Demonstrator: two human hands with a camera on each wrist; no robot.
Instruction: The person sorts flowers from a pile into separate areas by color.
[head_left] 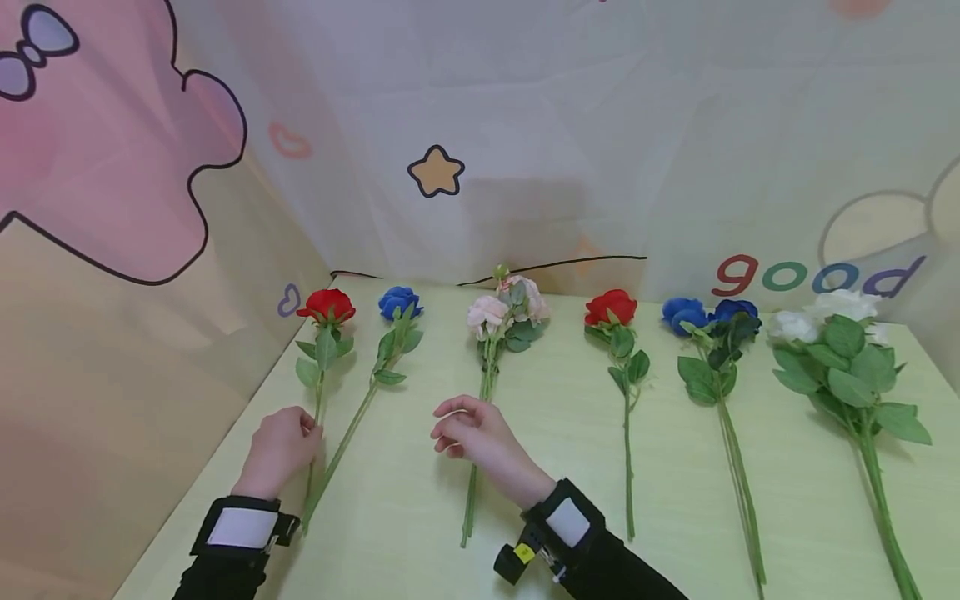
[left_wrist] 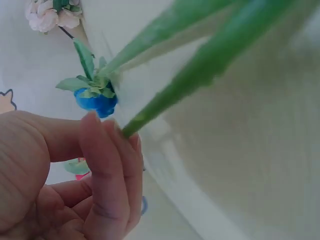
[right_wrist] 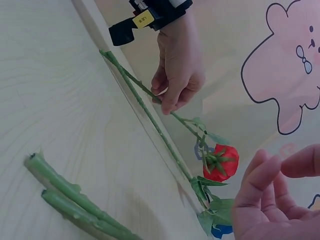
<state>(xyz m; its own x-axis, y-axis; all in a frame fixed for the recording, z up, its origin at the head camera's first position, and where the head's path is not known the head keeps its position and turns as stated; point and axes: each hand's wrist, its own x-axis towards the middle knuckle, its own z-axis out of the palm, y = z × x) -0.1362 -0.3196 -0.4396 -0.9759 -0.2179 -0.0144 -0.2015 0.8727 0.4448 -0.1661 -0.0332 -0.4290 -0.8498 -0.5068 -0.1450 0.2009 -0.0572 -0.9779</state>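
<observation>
Red rose (head_left: 326,306), slim green stem, lies far left on the pale wood-grain counter (head_left: 555,467). Left hand (head_left: 281,450) pinches its stem mid-length. Blue rose (head_left: 400,302) alongside, stems crossing low. Right hand (head_left: 472,433) hovers loosely curled, empty, over the pink bunch (head_left: 504,312).

Left hand (left_wrist: 65,175) fills the lower left of the view, palm toward the camera, fingers curled. Its fingertips (left_wrist: 107,135) touch a green stem (left_wrist: 210,65), which runs blurred from them to the upper right edge. A second green stem (left_wrist: 150,42) runs alongside, above it. Beyond the fingers lies a blue rose (left_wrist: 96,101) with green leaves. Pale pink blossoms (left_wrist: 50,15) sit at the upper left corner. A pale surface lies behind.
</observation>
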